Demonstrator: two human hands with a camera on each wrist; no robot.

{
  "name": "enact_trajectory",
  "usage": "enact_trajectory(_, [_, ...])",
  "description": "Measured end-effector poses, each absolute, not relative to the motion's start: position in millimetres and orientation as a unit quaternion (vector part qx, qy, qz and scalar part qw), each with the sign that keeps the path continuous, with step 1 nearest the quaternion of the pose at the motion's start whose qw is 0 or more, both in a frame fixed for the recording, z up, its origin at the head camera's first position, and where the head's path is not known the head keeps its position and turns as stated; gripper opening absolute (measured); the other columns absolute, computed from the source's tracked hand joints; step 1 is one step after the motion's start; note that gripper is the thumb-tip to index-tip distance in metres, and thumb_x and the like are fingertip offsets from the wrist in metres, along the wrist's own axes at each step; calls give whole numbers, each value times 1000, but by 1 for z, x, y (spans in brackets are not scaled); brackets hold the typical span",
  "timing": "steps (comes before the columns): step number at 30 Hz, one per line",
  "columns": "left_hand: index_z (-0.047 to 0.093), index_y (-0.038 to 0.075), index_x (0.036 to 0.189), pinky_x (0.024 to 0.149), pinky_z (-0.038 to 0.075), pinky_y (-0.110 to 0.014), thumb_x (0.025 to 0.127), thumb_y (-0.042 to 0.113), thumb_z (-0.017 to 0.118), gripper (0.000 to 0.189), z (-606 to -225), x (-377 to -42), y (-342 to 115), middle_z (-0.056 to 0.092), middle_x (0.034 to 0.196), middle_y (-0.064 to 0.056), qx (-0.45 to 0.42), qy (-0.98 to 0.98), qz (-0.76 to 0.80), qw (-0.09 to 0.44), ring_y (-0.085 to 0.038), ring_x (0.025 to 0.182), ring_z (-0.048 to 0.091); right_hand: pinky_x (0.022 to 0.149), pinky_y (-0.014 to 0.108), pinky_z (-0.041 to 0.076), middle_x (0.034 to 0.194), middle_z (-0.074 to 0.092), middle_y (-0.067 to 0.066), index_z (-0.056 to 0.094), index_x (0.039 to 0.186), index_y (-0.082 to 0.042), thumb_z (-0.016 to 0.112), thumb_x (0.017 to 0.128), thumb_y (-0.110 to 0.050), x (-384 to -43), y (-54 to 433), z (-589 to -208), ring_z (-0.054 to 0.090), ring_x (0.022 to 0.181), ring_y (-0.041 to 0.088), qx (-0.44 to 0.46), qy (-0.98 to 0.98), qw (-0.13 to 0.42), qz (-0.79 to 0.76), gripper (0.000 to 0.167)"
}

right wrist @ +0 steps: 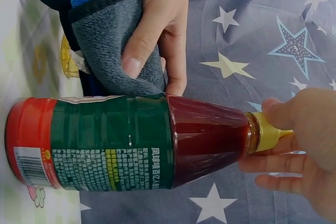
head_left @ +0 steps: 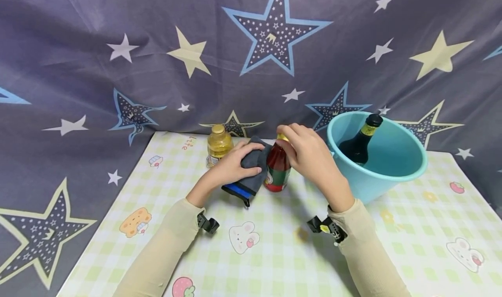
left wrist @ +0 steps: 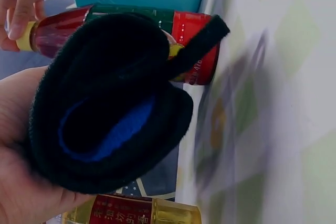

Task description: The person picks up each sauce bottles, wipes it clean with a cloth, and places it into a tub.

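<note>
A folded grey cloth (head_left: 254, 164) with a blue-and-black edge and a hanging loop is gripped by my left hand (head_left: 236, 164). In the right wrist view the cloth (right wrist: 113, 40) lies against the side of a sauce bottle (right wrist: 113, 142) with red contents and a green and red label. My right hand (head_left: 307, 151) pinches the yellow cap (right wrist: 265, 132) of that bottle, which stands upright on the table. Close behind my left hand is a bottle of yellow oil (head_left: 219, 144) with a gold cap, partly hidden in the left wrist view.
A light-blue bucket (head_left: 364, 186) stands right of my right hand, with a dark bottle (head_left: 357, 144) leaning inside it. The table wears a green-checked cloth (head_left: 274, 262) with cartoon prints. A grey star-patterned curtain (head_left: 219, 92) hangs directly behind the table.
</note>
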State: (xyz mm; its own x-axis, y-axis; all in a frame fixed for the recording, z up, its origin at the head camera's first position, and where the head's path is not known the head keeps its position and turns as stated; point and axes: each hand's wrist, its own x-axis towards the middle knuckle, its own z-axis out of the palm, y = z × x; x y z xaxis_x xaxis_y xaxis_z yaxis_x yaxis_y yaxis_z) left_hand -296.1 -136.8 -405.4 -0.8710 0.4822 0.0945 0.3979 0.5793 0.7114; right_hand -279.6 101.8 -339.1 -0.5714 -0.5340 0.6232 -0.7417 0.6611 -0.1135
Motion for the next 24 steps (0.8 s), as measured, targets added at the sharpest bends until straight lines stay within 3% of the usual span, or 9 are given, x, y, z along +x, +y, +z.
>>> enact_trajectory(24, [46,32,152,87,51,-46,98,34,70,60,-408,-292,-132,47,142,-15,222,930,274,100,-32,111,61,78,41,52,103,70,9,67,118,-8,66,101,-17,-278,102,-338,62,83,27,368,-869,278,180,19])
